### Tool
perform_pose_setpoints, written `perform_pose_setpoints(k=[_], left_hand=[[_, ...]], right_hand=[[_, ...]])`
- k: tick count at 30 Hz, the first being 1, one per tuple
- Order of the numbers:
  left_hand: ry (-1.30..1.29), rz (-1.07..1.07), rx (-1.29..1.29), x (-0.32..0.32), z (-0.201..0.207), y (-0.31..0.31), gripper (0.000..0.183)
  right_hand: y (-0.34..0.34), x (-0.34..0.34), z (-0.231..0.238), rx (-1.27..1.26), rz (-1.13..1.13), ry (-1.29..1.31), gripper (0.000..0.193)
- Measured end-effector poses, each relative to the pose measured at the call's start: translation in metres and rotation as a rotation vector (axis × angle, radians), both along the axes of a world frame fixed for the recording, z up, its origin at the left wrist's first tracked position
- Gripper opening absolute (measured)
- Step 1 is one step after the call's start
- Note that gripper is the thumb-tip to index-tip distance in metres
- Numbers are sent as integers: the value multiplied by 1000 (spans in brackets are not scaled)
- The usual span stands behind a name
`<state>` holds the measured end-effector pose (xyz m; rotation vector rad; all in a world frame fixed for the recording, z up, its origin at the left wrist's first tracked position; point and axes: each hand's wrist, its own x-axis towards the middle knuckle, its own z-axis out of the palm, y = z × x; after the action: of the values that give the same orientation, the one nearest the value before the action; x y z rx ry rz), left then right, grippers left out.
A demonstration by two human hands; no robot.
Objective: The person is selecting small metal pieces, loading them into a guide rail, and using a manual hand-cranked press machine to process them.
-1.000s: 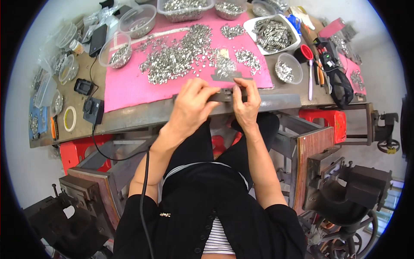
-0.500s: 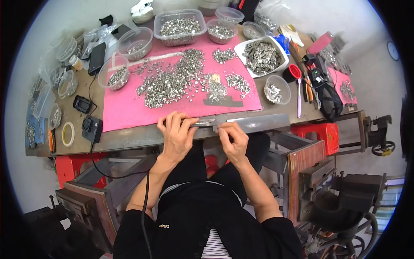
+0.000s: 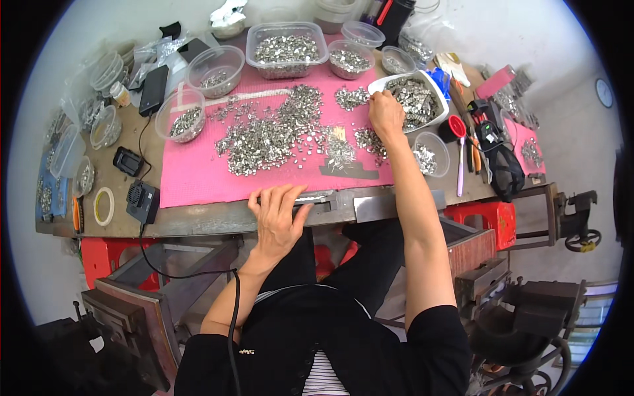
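Observation:
At the front edge of the bench, my left hand (image 3: 281, 214) is closed over a narrow metal bar (image 3: 316, 198), its fingers on top and its thumb at the near side. My right arm reaches forward. My right hand (image 3: 387, 117) is at the left side of a white tray (image 3: 438, 99) heaped with small dark metal pieces (image 3: 417, 100). Its fingers are bent together at the tray, and what they hold, if anything, is hidden. A flat metal plate (image 3: 373, 208) lies along the edge, to the right of the bar.
A pink mat (image 3: 191, 178) carries loose silvery metal pieces (image 3: 261, 142). Clear plastic tubs (image 3: 286, 68) of metal parts stand behind. A bowl (image 3: 436, 155), a red cup (image 3: 452, 127) and tools lie at right. A black cable (image 3: 191, 270) hangs in front of the bench.
My right hand has left the metal bar at the bench edge and moved forward and right to the white tray. My left hand stays on the bar. The view has shifted slightly.

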<state>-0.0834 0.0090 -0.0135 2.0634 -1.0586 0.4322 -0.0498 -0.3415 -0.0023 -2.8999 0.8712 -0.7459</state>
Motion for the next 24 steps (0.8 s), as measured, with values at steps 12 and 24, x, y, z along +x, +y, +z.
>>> perform_pose_setpoints(k=[12, 24], left_hand=[[-24, 3, -31, 2, -4, 0, 41], [6, -32, -6, 2, -2, 1, 41]], right_hand=[[100, -57, 46, 482, 326, -115, 21], [142, -117, 12, 234, 370, -114, 14]])
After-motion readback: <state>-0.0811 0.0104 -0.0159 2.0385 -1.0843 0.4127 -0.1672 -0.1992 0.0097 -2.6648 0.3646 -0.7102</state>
